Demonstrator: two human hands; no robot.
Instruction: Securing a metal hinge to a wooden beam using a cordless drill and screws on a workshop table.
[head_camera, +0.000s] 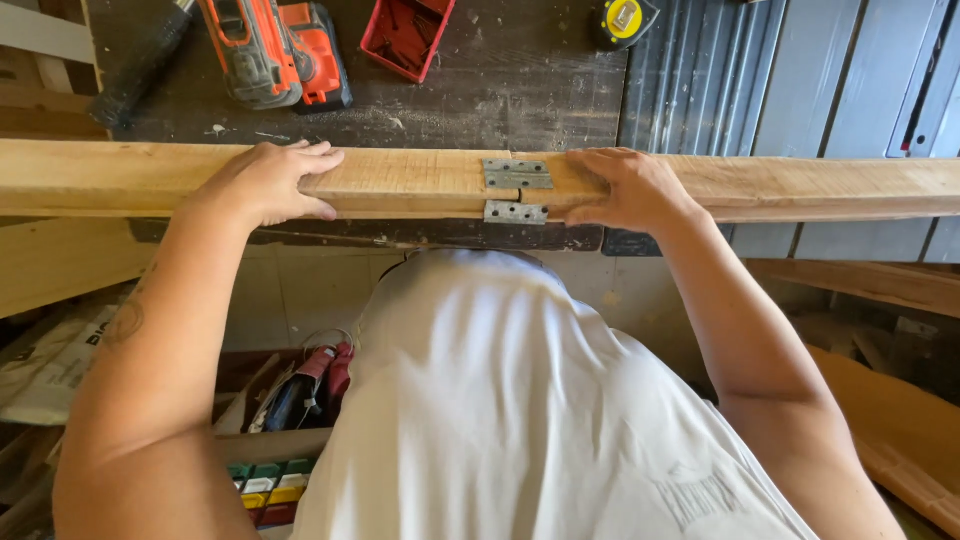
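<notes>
Both hands flat on hinged wooden beam (400, 180).
Left hand (268, 183) and right hand (625, 188) lie open-palmed, gripping nothing, either side of the metal hinge (516, 187); orange drill (275, 50) far left.

Bare arms, white T-shirt

The person wore a white T-shirt with a faint grey print at five o'clock; the left forearm (140, 330) bore a dark tattoo, and both arms were bare.
</notes>
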